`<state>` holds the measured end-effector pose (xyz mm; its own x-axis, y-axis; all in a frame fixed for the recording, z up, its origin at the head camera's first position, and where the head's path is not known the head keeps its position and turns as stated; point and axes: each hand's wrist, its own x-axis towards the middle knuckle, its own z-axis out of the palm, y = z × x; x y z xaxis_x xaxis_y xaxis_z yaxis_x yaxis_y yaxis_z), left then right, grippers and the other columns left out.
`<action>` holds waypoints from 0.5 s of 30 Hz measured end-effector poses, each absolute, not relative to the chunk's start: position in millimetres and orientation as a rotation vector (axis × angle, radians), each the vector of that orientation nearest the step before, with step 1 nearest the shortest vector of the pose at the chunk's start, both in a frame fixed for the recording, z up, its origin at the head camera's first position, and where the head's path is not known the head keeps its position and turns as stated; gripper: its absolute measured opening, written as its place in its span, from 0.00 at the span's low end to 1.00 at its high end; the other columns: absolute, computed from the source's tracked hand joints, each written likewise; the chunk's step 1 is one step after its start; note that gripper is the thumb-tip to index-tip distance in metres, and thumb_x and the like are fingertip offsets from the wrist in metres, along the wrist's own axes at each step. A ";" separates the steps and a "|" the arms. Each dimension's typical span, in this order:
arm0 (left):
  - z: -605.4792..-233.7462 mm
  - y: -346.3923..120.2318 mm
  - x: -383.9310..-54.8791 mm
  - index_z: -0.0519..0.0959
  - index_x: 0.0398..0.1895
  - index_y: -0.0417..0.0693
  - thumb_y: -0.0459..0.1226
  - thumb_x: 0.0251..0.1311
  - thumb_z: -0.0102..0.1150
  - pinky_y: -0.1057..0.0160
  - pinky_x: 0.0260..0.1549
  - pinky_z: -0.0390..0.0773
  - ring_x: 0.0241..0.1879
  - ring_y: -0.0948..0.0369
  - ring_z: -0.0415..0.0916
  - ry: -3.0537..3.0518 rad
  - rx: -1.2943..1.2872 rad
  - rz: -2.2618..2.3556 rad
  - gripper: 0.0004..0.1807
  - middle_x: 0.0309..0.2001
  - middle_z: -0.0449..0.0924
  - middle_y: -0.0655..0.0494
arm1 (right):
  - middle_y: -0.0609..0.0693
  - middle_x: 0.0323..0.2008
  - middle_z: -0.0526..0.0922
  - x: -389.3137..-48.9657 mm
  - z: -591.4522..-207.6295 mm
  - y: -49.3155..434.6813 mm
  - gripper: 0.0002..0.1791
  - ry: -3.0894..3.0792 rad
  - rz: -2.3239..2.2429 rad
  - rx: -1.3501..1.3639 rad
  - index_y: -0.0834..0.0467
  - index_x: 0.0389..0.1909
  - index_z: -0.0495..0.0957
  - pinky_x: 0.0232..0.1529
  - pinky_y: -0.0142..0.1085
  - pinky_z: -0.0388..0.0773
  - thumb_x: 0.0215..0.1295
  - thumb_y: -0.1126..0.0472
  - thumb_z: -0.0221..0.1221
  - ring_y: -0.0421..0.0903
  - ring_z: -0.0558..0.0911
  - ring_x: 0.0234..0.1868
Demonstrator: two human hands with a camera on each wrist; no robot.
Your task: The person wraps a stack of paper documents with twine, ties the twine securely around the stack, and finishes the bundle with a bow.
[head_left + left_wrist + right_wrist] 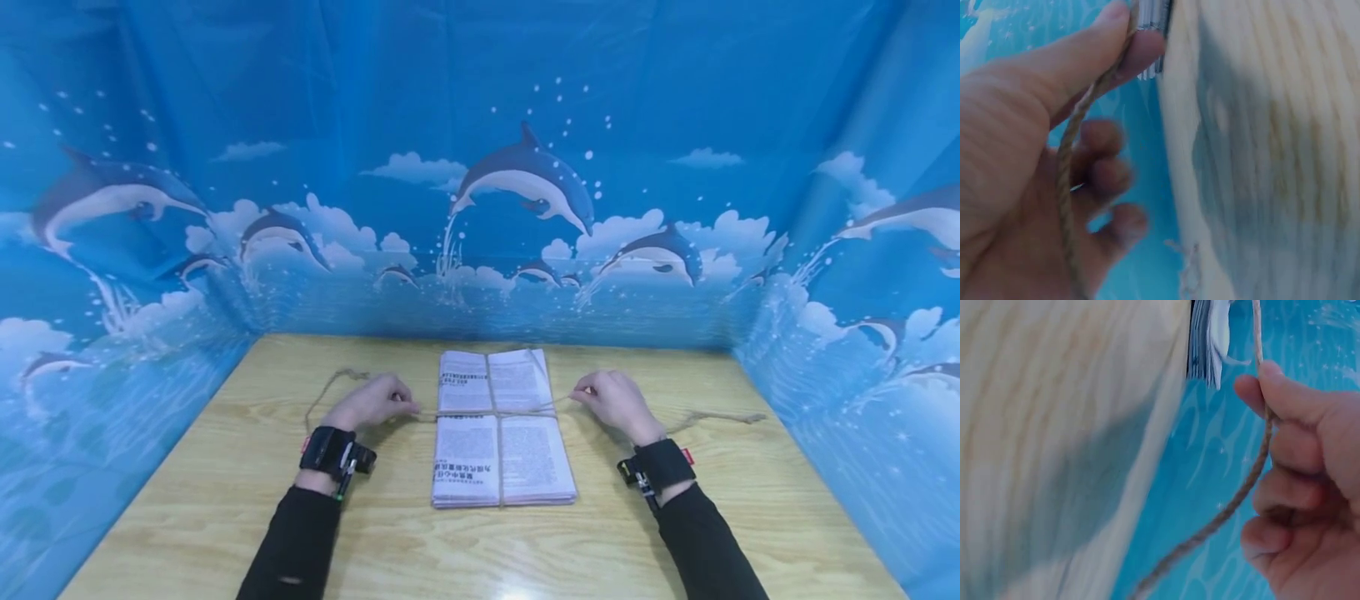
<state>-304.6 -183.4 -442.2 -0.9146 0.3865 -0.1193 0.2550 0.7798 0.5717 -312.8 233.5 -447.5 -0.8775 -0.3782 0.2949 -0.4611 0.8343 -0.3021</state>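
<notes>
A stack of folded newspapers (534,467) lies in the middle of the table, with brown twine (491,379) running over it lengthwise and crosswise. The strands cross near the centre of the top sheet. On the left of the stack, my left hand (375,402) pinches one end of the twine between thumb and forefinger. My right hand (615,404) pinches the other end on the right side. In the left wrist view the twine (1067,181) trails down past the palm. The right wrist view shows the cord (1235,503) hanging below the pinching fingertips (1270,370).
Loose twine tails lie on the wooden table (420,550) beyond each hand. A blue dolphin-print curtain (375,83) stands along the table's back and both sides. Black straps with small devices sit on both wrists.
</notes>
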 end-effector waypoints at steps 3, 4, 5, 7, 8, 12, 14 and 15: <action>-440.7 -178.6 -304.3 0.86 0.25 0.51 0.43 0.63 0.64 0.64 0.23 0.68 0.21 0.64 0.68 2.880 0.523 0.749 0.11 0.22 0.77 0.62 | 0.48 0.26 0.86 -311.0 -446.1 226.0 0.11 -2.833 0.681 0.543 0.55 0.33 0.86 0.33 0.39 0.75 0.68 0.53 0.61 0.39 0.77 0.23; -440.4 -176.8 -304.4 0.86 0.25 0.52 0.43 0.62 0.65 0.63 0.26 0.69 0.22 0.64 0.69 2.934 0.529 0.710 0.10 0.24 0.80 0.62 | 0.48 0.25 0.86 -311.0 -446.3 223.7 0.13 -2.834 0.731 0.509 0.56 0.34 0.86 0.32 0.39 0.74 0.70 0.53 0.59 0.39 0.77 0.22; -440.1 -175.1 -304.3 0.87 0.26 0.54 0.44 0.61 0.65 0.62 0.28 0.71 0.24 0.65 0.71 2.980 0.527 0.673 0.09 0.26 0.82 0.63 | 0.49 0.25 0.85 -311.0 -446.6 221.3 0.14 -2.822 0.789 0.473 0.57 0.35 0.86 0.31 0.38 0.74 0.71 0.52 0.57 0.39 0.77 0.22; -439.6 -172.3 -304.4 0.87 0.25 0.55 0.46 0.59 0.67 0.61 0.31 0.72 0.25 0.65 0.73 3.063 0.549 0.602 0.08 0.29 0.85 0.63 | 0.51 0.25 0.86 -310.6 -446.8 215.3 0.16 -2.778 0.913 0.398 0.58 0.36 0.85 0.31 0.36 0.76 0.72 0.50 0.56 0.42 0.81 0.24; -439.3 -171.0 -304.3 0.87 0.25 0.56 0.47 0.58 0.68 0.61 0.31 0.73 0.25 0.66 0.73 3.086 0.554 0.578 0.08 0.29 0.85 0.64 | 0.52 0.26 0.87 -310.3 -447.0 212.2 0.16 -2.743 0.965 0.361 0.58 0.37 0.86 0.30 0.36 0.77 0.71 0.50 0.57 0.43 0.83 0.25; -436.6 -168.1 -302.6 0.88 0.24 0.58 0.47 0.55 0.70 0.63 0.29 0.72 0.24 0.68 0.73 3.128 0.571 0.538 0.07 0.29 0.86 0.64 | 0.56 0.33 0.88 -308.3 -446.6 198.6 0.13 -2.584 1.153 0.272 0.61 0.42 0.85 0.31 0.36 0.82 0.69 0.56 0.60 0.50 0.88 0.33; -434.5 -166.9 -301.2 0.87 0.22 0.57 0.47 0.54 0.70 0.63 0.26 0.70 0.21 0.67 0.71 3.120 0.578 0.522 0.08 0.27 0.85 0.63 | 0.61 0.36 0.87 -307.5 -445.9 192.9 0.12 -2.507 1.316 0.269 0.65 0.44 0.82 0.35 0.38 0.84 0.69 0.61 0.59 0.55 0.88 0.36; -433.6 -166.2 -300.4 0.87 0.21 0.56 0.46 0.55 0.70 0.64 0.25 0.68 0.20 0.67 0.70 3.113 0.577 0.507 0.09 0.25 0.84 0.64 | 0.64 0.38 0.86 -307.4 -445.8 190.8 0.11 -2.466 1.420 0.277 0.68 0.46 0.79 0.37 0.40 0.84 0.69 0.64 0.57 0.58 0.87 0.38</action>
